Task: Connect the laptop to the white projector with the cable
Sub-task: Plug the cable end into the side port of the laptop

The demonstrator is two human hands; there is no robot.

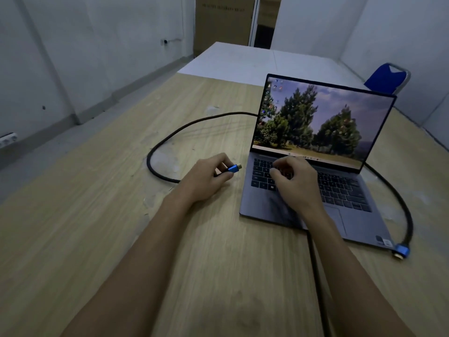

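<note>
An open grey laptop [345, 215] with a tree wallpaper on its screen stands on the wooden table [97, 215]. My left hand [206, 178] grips the blue plug [233, 168] of a black braided cable [155, 147], its metal tip pointing at the laptop's left edge a short gap away. The cable loops left, passes behind the screen and comes round the right side to a second blue plug [402, 252] lying by the laptop's front right corner. My right hand [295, 183] rests on the keyboard's left part with fingers curled. No white projector is in view.
Another thin dark cable [315, 276] runs from under the laptop toward me. A white table [243, 62] adjoins the far end. A blue chair [386, 77] stands at the back right. Cardboard boxes [223, 23] stand at the far wall.
</note>
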